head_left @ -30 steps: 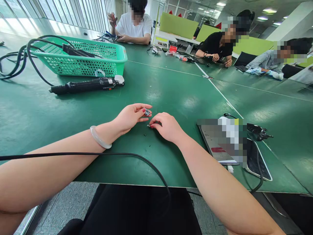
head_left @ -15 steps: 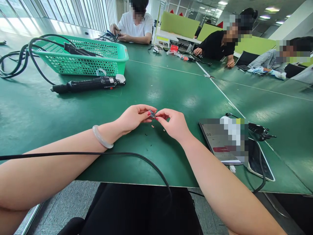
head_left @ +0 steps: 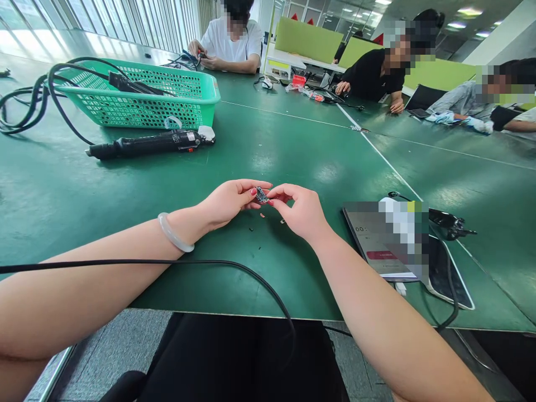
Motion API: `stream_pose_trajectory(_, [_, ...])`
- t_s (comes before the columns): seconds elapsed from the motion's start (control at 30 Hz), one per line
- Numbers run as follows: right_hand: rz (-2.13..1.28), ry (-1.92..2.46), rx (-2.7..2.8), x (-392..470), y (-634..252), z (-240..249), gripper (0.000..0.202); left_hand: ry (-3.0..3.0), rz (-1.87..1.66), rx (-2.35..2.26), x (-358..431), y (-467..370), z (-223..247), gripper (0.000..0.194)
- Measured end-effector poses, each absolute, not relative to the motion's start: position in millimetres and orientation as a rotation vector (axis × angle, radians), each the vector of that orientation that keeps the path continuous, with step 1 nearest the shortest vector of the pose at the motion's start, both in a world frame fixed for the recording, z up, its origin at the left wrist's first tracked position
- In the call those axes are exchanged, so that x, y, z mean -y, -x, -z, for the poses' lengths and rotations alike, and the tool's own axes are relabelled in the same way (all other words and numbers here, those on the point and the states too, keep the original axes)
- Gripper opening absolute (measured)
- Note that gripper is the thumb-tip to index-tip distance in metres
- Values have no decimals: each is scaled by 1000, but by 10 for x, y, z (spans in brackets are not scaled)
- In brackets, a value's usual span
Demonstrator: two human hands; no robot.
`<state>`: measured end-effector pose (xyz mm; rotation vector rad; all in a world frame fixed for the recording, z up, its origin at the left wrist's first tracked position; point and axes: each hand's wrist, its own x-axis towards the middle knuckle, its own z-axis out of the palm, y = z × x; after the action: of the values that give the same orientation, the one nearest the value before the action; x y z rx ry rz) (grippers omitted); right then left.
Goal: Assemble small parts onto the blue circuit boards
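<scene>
The left hand (head_left: 228, 202) is pinching a small grey-black boxy part (head_left: 261, 195); the right hand (head_left: 300, 207), bunched (grip unclear), is apparently adjusting its edge, calling for steadiness.

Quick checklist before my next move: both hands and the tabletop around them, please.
1. Small dark-grey angular part held in left hand: ok.
2. Right hand at the part's edge: ok.
3. Tiny piece between right fingers: cannot tell.
4. Glossy green tabletop free of tiny loose pieces: not ok, some lie near the hands.
5. Black cylindrical power tool clear of hands: ok, lying beside the green perforated plastic basket.
6. Thin black cable clear of left forearm: cannot tell; they overlap in view.
</scene>
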<state>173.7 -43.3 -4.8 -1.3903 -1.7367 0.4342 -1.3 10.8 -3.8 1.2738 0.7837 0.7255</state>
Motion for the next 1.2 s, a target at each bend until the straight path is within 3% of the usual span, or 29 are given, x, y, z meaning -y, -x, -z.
stream_pose_trajectory(1.2, [-456, 1302, 1812, 448, -1741, 66, 21, -1427, -623, -712, -121, 45, 46, 33])
